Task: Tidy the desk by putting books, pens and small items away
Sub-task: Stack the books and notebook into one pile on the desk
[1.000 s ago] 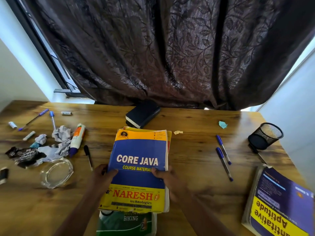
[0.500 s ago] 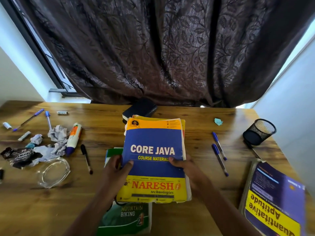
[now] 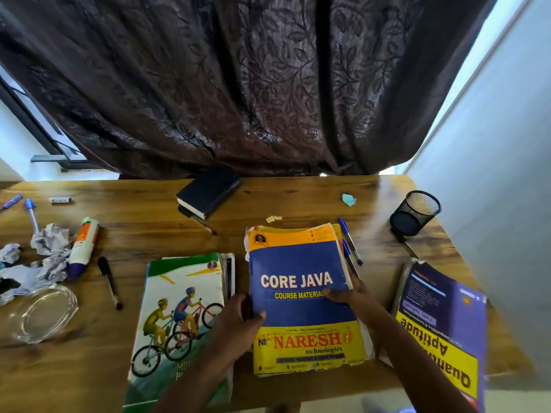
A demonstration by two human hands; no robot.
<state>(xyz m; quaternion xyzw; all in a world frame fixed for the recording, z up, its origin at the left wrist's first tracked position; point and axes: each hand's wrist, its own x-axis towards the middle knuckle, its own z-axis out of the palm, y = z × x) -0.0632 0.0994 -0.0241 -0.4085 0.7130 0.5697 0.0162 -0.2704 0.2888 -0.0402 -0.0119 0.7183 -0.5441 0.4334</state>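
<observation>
Wooden desk (image 3: 167,234) carries everything, scanned left to right. Far left of the left hand: glass dish (image 3: 44,314), crumpled paper (image 3: 49,251), white tube with an orange label (image 3: 83,245), black marker (image 3: 110,281), loose pens at the far left edge. Just left of the left hand, partly under its forearm, lies the cycling book (image 3: 182,311), flat and cover up.

Left hand (image 3: 238,326) grips the left edge of the Core Java book (image 3: 301,296), thumb on the cover, fingers hidden beneath. Right hand (image 3: 348,296) grips the right edge the same way, thumb on top near the title. Book sits between the hands, over the desk just right of the cycling book; cannot tell whether it rests or is slightly lifted. More yellow-edged pages show under it, so it is probably a small stack.

Beyond the right hand: two blue pens (image 3: 350,242), one partly tucked behind the book's edge. Right of it: the Quantitative Aptitude book (image 3: 441,323) at the desk's right edge, mesh pen cup (image 3: 416,213) lying on its side further back. Black notebook (image 3: 208,192) far ahead of the left hand.

Step in hand, as judged: gathering books into one pile. To do it well, keep both grips even so the worn cover and loose lower pages don't slide out, keep the stack level, square the edges on landing, and avoid sweeping the blue pens off with the right edge.
</observation>
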